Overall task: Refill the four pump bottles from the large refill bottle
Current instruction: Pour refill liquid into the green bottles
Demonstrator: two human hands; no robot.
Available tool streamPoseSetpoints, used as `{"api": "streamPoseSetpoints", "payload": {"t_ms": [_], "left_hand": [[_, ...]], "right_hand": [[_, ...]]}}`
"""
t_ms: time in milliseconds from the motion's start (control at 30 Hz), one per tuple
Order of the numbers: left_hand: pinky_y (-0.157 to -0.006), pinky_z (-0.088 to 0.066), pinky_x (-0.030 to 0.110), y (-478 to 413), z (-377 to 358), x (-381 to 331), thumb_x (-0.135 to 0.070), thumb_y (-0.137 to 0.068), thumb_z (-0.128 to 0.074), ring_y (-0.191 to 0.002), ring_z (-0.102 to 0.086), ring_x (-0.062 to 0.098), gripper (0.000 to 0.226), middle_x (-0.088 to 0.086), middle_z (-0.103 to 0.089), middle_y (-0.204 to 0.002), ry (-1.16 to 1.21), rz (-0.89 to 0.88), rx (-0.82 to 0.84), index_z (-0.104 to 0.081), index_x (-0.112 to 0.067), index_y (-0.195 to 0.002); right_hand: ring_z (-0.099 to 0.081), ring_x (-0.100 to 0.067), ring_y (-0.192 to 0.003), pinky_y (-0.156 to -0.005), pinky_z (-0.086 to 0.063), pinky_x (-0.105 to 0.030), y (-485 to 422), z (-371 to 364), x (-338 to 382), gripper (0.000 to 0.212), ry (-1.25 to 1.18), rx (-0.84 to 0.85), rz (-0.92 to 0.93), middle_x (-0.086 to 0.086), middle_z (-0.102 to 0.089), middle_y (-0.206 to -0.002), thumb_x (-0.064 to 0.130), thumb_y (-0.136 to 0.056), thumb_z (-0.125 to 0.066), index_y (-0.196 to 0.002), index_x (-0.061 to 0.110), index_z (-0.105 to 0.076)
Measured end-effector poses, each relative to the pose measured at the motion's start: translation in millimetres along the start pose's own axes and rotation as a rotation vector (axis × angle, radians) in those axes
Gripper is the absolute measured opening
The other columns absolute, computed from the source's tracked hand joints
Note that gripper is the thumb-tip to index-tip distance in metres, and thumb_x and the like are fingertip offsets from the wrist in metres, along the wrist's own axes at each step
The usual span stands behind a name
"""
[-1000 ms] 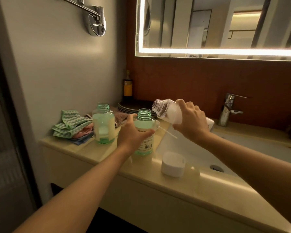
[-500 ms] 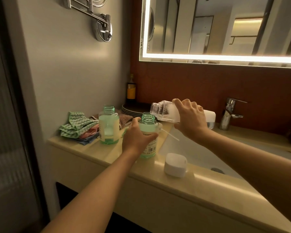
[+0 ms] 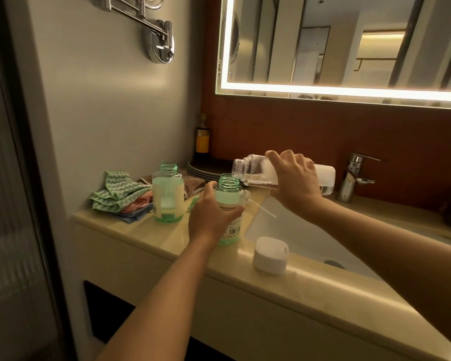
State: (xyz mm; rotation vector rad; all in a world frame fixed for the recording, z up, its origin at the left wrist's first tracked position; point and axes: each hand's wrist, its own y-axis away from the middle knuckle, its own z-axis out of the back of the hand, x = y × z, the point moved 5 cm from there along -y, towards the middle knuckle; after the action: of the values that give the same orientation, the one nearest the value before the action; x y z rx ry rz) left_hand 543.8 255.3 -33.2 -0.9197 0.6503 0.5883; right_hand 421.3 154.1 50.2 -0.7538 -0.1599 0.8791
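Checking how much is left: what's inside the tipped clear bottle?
The clear bottle holds bubbles near its neck and a little liquid along its lower side; the right hand covers its middle, hiding that part.

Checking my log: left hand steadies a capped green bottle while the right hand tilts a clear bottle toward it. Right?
Not capped: the head view shows the green bottle open-necked. The left hand steadies it; the right hand tilts the clear bottle toward it.

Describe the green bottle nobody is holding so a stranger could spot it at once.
Start at the sink and go left along the beige counter to the folded cloths. The open green bottle stands beside them. Unlike its twin, no hand grips it.
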Motion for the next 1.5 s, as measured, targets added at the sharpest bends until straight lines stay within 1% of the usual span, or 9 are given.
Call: {"api": "streamPoseSetpoints", "payload": {"t_ms": [200,467,700,1233,1367,1500], "left_hand": [[-0.086,-0.049,0.035,1.0,-0.2,0.9,-0.042,-0.069,-0.076,-0.110,-0.053,0.020,0.080,0.005,-0.055,-0.124,0.027,0.004,-0.010,-0.038,-0.015,-0.134],[-0.087,-0.050,0.035,1.3,-0.3,1.3,-0.041,-0.068,-0.077,-0.112,-0.054,0.021,0.082,0.005,-0.054,-0.127,0.044,0.008,-0.008,-0.037,-0.015,-0.135],[-0.088,-0.050,0.039,1.1,-0.3,2.8,-0.043,-0.067,-0.077,-0.111,-0.054,0.022,0.082,0.006,-0.055,-0.126,0.037,0.004,-0.023,-0.038,-0.015,-0.133],[-0.088,-0.050,0.037,1.9,-1.4,3.4,-0.044,-0.068,-0.076,-0.115,-0.053,0.022,0.084,0.006,-0.053,-0.130,0.030,0.003,-0.024,-0.036,-0.015,-0.136],[-0.087,-0.049,0.035,2.3,-1.1,2.5,-0.044,-0.068,-0.076,-0.116,-0.052,0.022,0.084,0.005,-0.052,-0.131,0.025,0.002,-0.029,-0.036,-0.015,-0.136],[-0.089,-0.050,0.037,2.1,-1.5,2.6,-0.044,-0.068,-0.077,-0.116,-0.052,0.022,0.084,0.006,-0.052,-0.131,0.028,0.000,-0.031,-0.037,-0.015,-0.136]], "right_hand": [[-0.046,-0.032,-0.112,-0.098,-0.033,-0.043,-0.3,1.1,0.2,0.060,0.004,-0.007,0.003,-0.013,-0.048,-0.123,0.018,-0.081,-0.064,-0.133,0.021,-0.035],[-0.044,-0.031,-0.114,-0.102,-0.031,-0.043,-0.5,1.7,-0.1,0.059,0.016,-0.007,0.009,-0.012,-0.047,-0.125,0.017,-0.083,-0.062,-0.134,0.021,-0.033],[-0.044,-0.031,-0.113,-0.103,-0.029,-0.043,-1.9,1.5,0.4,0.057,0.024,-0.021,0.015,-0.012,-0.047,-0.123,0.014,-0.084,-0.058,-0.134,0.021,-0.033],[-0.043,-0.031,-0.116,-0.106,-0.028,-0.044,-2.4,2.5,0.6,0.058,0.029,-0.021,0.026,-0.012,-0.045,-0.127,0.013,-0.085,-0.058,-0.135,0.022,-0.031],[-0.043,-0.031,-0.115,-0.106,-0.028,-0.044,-2.7,2.0,0.8,0.059,0.028,-0.024,0.025,-0.012,-0.046,-0.126,0.012,-0.084,-0.059,-0.135,0.022,-0.032],[-0.043,-0.031,-0.115,-0.106,-0.028,-0.045,-3.7,2.0,-0.1,0.059,0.025,-0.027,0.024,-0.012,-0.046,-0.125,0.011,-0.083,-0.059,-0.135,0.021,-0.032]]}}
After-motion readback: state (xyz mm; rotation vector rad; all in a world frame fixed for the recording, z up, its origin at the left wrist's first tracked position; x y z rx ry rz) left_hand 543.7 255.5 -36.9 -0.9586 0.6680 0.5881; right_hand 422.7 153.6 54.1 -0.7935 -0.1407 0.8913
